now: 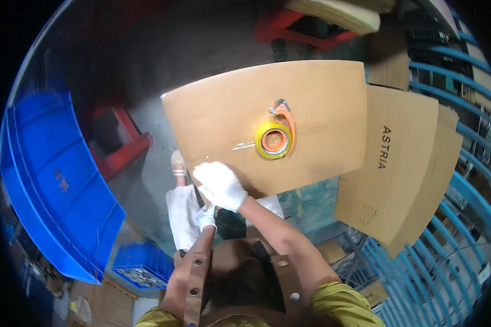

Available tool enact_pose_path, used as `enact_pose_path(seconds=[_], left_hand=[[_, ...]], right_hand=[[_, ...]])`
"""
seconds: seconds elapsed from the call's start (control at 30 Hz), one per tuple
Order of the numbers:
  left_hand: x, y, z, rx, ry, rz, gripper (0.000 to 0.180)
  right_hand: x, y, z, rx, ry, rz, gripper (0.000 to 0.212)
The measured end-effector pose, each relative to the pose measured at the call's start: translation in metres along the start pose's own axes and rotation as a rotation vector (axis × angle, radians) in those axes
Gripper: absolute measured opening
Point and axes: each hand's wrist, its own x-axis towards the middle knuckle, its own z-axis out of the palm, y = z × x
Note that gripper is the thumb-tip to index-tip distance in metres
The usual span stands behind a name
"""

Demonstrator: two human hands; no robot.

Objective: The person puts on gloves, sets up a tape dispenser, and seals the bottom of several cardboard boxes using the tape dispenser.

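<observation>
A closed cardboard box lies before me with a strip of clear tape along its middle. On its top rests a tape dispenser with an orange handle and a yellow roll. My right hand, in a white glove, lies flat over the near left corner of the box, fingers stretched out. Just below it, my left hand, also gloved in white, is at the near left side of the box. Its fingers are mostly hidden, so whether it grips anything does not show.
Flattened cardboard sheets lean at the right against blue rails. A large blue bin stands at the left, with a smaller blue crate near it. Red metal stands are at the left and far side.
</observation>
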Motion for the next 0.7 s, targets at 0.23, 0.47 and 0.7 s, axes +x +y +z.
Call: enact_pose_path(seconds=[0.23,0.47,0.7], left_hand=[[-0.043,0.07,0.021,1.066,0.138,0.249,0.037],[-0.054,0.18,0.065,1.365,-0.134,0.203,0.051],[0.099,0.356,0.067,-0.274,-0.111,0.457,0.08]], right_hand=[[-0.046,0.113,-0.125,-0.37,0.571,1.032,0.066],[-0.097,0.177,-0.181,0.052,0.179,1.183,0.032],[-0.253,0.243,-0.264,0.639,1.541,1.11,0.028]])
